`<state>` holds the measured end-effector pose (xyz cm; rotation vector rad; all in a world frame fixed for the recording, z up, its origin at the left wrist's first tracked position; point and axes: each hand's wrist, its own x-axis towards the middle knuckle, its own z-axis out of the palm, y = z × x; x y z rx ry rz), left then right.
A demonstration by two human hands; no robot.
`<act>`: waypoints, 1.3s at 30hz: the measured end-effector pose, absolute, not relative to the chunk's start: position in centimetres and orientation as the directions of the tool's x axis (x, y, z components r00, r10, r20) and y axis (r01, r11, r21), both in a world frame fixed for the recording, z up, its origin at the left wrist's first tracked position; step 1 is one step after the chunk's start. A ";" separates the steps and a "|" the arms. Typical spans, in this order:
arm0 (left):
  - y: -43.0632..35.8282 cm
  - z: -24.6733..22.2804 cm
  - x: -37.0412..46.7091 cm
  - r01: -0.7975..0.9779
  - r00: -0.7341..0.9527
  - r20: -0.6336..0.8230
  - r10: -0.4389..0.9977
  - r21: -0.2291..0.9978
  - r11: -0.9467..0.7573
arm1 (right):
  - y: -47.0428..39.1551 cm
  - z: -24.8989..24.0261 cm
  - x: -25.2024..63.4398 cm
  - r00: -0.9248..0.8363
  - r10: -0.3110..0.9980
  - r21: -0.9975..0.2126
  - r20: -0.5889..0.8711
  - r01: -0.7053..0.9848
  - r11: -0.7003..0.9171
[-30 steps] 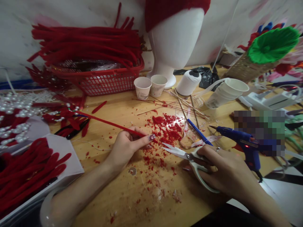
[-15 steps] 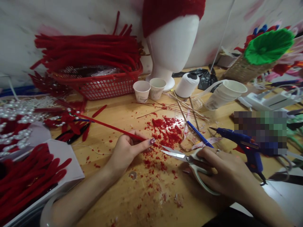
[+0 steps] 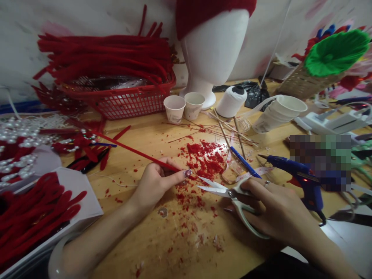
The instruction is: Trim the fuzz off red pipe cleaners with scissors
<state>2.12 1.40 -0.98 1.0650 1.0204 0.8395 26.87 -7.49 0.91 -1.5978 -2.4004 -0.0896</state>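
Note:
A long thin red fuzzy stem [image 3: 136,151] is pinched near its right end between the thumb and fingers of my left hand [image 3: 159,180]; its other end stretches to the upper left. My right hand [image 3: 270,205] holds a pair of scissors [image 3: 231,193] with pale handles, fingers through the loops. The blades are parted and point left, their tips close to the stem's right end. Red fuzz clippings [image 3: 206,157] lie heaped on the wooden table [image 3: 116,248] behind the scissors, with more scattered in front.
Behind stand a red basket [image 3: 130,102] of red stems, paper cups [image 3: 174,109], a thread spool [image 3: 231,101] and a white mannequin head [image 3: 212,50]. A blue glue gun [image 3: 312,193] lies right. At left are a white box [image 3: 87,193] of red pieces and pearl strands [image 3: 17,143].
The scissor blades have opened wider. The view has shifted slightly; my left hand keeps its pinch on the stem, in nearly the same place.

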 end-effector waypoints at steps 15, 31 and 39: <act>1.3 -0.6 2.1 -0.029 0.372 -0.231 0.899 0.965 0.260 | -7.3 0.7 26.6 -0.389 0.882 -0.070 0.266 0.905 0.420; 1.3 -0.6 2.1 -0.011 0.369 -0.232 0.900 0.967 0.254 | -7.5 0.6 26.7 -0.380 0.890 -0.089 0.253 0.907 0.413; 1.3 -0.7 2.1 -0.007 0.327 -0.240 0.914 0.967 0.256 | -7.6 0.5 26.7 -0.384 0.886 -0.053 0.259 0.911 0.410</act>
